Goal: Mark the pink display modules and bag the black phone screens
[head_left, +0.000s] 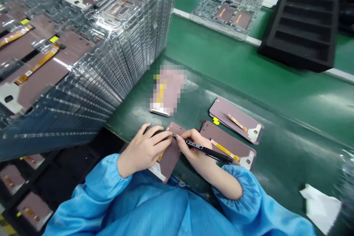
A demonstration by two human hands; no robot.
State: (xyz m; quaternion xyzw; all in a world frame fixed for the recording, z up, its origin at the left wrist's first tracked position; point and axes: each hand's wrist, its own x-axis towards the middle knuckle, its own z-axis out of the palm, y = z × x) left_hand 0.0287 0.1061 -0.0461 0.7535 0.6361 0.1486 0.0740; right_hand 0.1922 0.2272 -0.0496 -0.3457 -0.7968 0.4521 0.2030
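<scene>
A phone screen panel [173,156] lies in front of me, its brownish-pink back facing up and a white patch at the near end. My left hand [148,147] rests over its left side with fingers stretched and spread. Its index fingertip touches the panel near the top, by an orange flex cable [161,155] that it partly covers. Black tweezers [206,150] with white lettering are pinched in my right hand [197,147]. Their fine tip points left, close to my left fingertip. The left thumb is hidden.
Right of my hands lie a second panel [229,142] and a third panel [238,120]. A blurred-out panel [170,90] sits ahead. Tall stacked clear trays [132,44] stand left. Farther off are another clear tray [204,14] and a black tray [301,31]. White cloth [322,206] lies right.
</scene>
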